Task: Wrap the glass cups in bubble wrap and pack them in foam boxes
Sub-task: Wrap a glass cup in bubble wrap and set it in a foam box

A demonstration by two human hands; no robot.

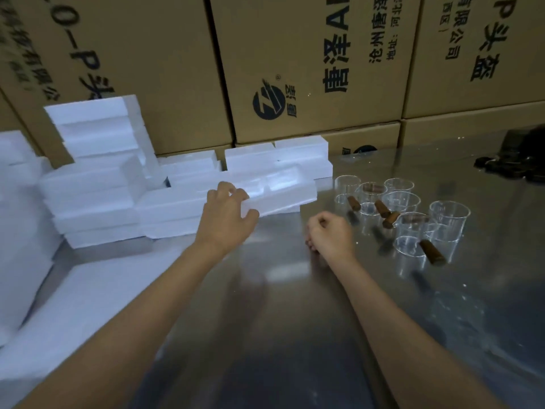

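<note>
Stacked brown cartons [309, 69] with printed lettering back a shiny metal desk [280, 320]. White foam boxes [97, 184] piled at left; left hand [228, 214] grips the near end of one foam box [277, 191], fingers over its top, thumb beneath. Right hand [328, 234] curled in a loose fist, holding nothing visible, just beside clustered glass cups [413, 214] with brown handles at right.

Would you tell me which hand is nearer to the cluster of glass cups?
Right. The right hand, curled and holding nothing, sits just left of the glass cups; the left hand grips a foam box farther left.
</note>
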